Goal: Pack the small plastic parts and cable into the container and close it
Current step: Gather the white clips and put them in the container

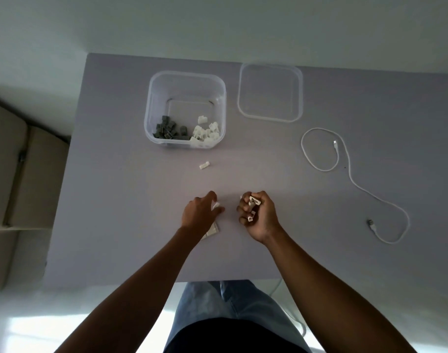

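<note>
Right hand clenched around several small white plastic parts. Left hand pinches one white part. Clear square plastic container lidless at desk rear; white cable right.

Right hand: I grip a fistful of white clips.
Left hand: I pinch a white clip on the table.
Container: open, holding grey and white parts.
Lid: just beside it.
Cable: looped, right.

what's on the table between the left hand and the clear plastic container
In the head view, one small white plastic part lies alone on the grey table between the left hand and the clear plastic container. The rest of that stretch is bare.
</note>
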